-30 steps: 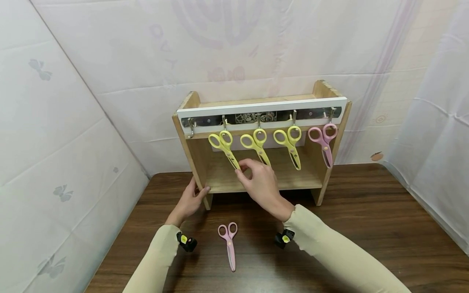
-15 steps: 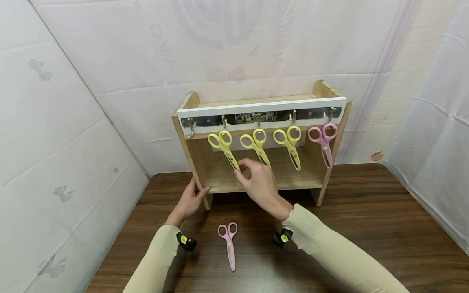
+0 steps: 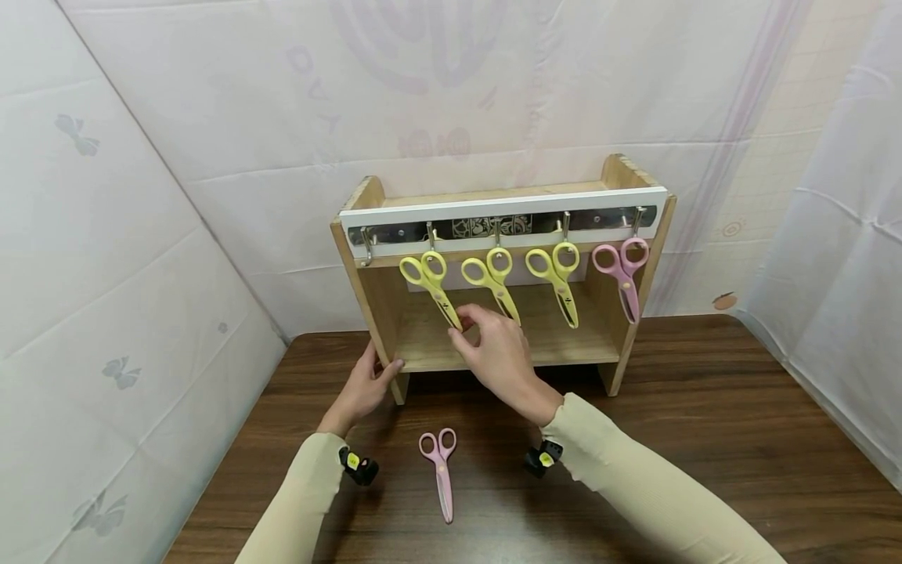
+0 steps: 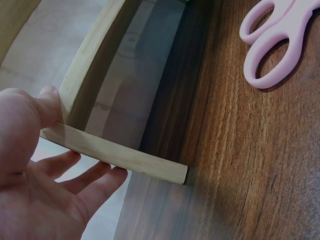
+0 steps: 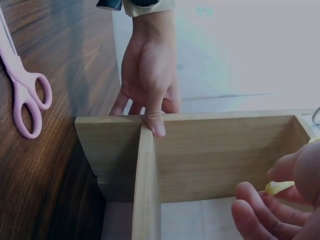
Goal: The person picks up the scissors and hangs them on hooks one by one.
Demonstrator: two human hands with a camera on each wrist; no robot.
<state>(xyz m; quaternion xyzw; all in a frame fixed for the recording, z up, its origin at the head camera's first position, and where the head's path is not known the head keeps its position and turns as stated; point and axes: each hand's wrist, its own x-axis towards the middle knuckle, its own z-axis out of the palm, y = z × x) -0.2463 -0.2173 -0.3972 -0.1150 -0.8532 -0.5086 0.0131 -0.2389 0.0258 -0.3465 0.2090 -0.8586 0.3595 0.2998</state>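
My left hand (image 3: 362, 389) grips the lower left side panel of a small wooden shelf (image 3: 365, 301). In the left wrist view its thumb lies on the front edge where the boards meet, with the other fingers (image 4: 97, 187) along the panel's outer face. My right hand (image 3: 503, 352) pinches the blade tip (image 5: 281, 187) of yellow scissors (image 3: 433, 286), which hang by one handle ring from the second hook from the left. Two more yellow scissors (image 3: 557, 278) and pink scissors (image 3: 623, 274) hang on the hooks to the right.
The leftmost hook (image 3: 366, 247) on the white hook rail (image 3: 395, 213) bears nothing. Another pair of pink scissors (image 3: 441, 470) lies on the dark wooden table (image 3: 676, 446), handles towards the shelf. Patterned white cloth (image 3: 232, 117) hangs behind and at both sides.
My right hand has shifted very slightly left, the blade tip still at its fingertips. The left hand, the shelf and the other scissors have not moved.
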